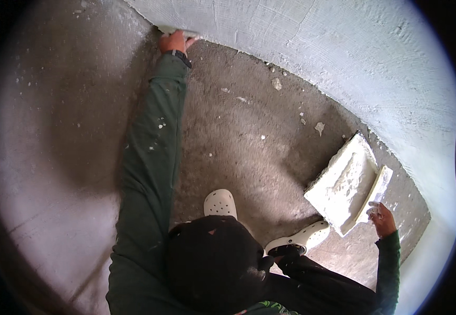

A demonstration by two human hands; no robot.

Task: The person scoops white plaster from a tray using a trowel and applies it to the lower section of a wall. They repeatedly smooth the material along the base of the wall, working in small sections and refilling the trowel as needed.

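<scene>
- The left hand point(174, 41) pressed a trowel point(171, 30) flat where wall point(312, 47) met floor point(238, 136).
- The right hand point(383, 218) gripped the edge of a plaster-laden board point(343, 184), resting on the floor beside white clogs point(220, 202).

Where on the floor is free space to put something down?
The bare floor between the left sleeve and the plaster board is free, with small crumbs. It is crowded around the shoes and the right hand.

dim overall; daylight brightens right side, shadow across left, fisheye bends edges, black corners.
</scene>
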